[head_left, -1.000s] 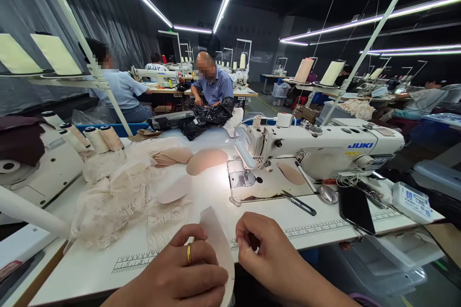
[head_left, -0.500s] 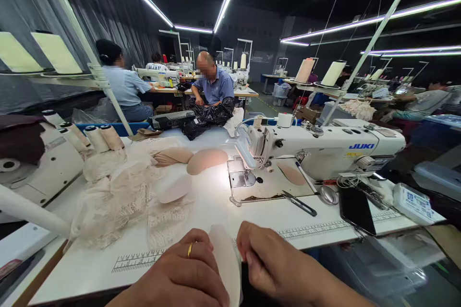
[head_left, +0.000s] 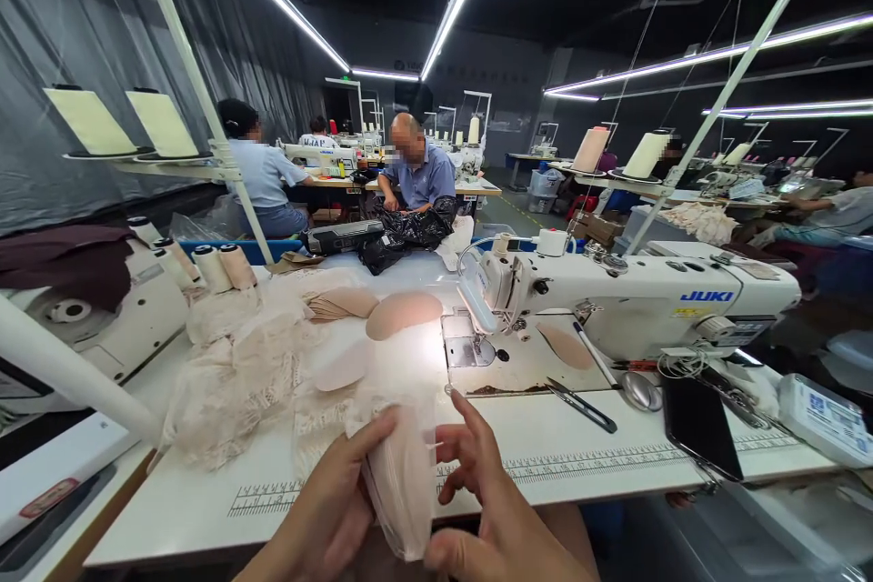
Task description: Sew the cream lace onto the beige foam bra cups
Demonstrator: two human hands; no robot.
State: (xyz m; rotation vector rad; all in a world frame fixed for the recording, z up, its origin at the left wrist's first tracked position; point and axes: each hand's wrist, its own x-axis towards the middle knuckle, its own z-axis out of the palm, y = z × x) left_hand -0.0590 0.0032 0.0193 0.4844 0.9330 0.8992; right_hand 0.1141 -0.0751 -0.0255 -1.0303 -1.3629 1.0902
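Observation:
A pale beige cup-shaped fabric piece (head_left: 404, 491) with sheer edging hangs over the table's front edge. My left hand (head_left: 334, 496) is closed on its left side, thumb on top and the other fingers partly hidden. Beside its right edge is my right hand (head_left: 491, 505), fingers apart and curved, the thumb near the piece's lower end; whether it touches is hard to tell. Ahead stands a white JUKI sewing machine (head_left: 641, 291), its lamp lighting the needle plate (head_left: 470, 351). Sheer lace pieces (head_left: 238, 373) lie heaped at left, near smooth beige oval pads (head_left: 404, 314).
Thread snips (head_left: 583, 406), a pen (head_left: 593, 353), a round metal dish (head_left: 641, 393) and a black phone (head_left: 701, 427) lie to the right. Thread cones (head_left: 218, 268) stand at the left. A black plastic bag (head_left: 402, 232) sits behind the table, where a co-worker (head_left: 426, 173) is seated.
The fabric piece has been turned and raised, now showing its sheer edging. My right hand has gone from a closed fist to spread fingers. The view has shifted slightly.

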